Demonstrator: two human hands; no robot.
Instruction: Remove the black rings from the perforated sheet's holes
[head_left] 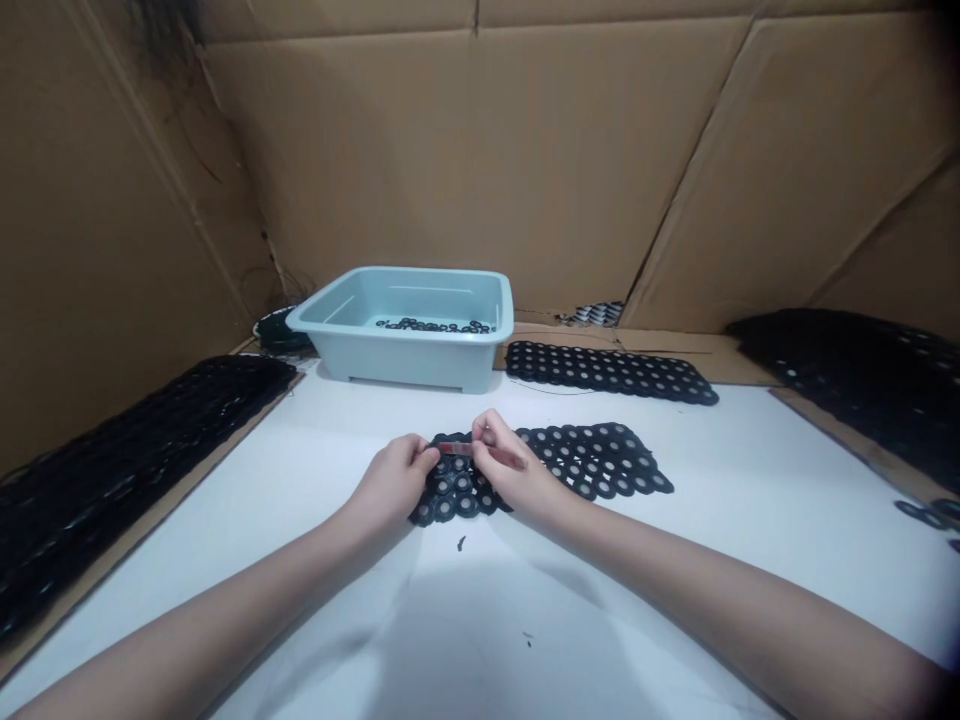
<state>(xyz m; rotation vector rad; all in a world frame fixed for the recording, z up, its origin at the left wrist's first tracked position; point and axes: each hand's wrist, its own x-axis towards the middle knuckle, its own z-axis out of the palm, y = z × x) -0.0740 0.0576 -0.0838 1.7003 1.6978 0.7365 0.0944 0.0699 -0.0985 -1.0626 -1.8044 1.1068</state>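
My left hand [394, 482] and my right hand [504, 462] meet above a black sheet of joined rings [592, 460], each pinching one end of a narrow red strip [456, 449]. Both hands rest close over the sheet's left part, hiding some of its rings. The strip looks like tape or film, but its exact material is too small to tell. The sheet lies flat on a white table top [247, 520], with grey centres showing in its rings.
A pale blue plastic tub [405, 277] holding loose black rings [435, 325] stands ahead. A second ring sheet [609, 372] lies beside it. Tall piles of black sheets [135, 470] [847, 385] sit left and right. Cardboard walls [450, 130] surround the table.
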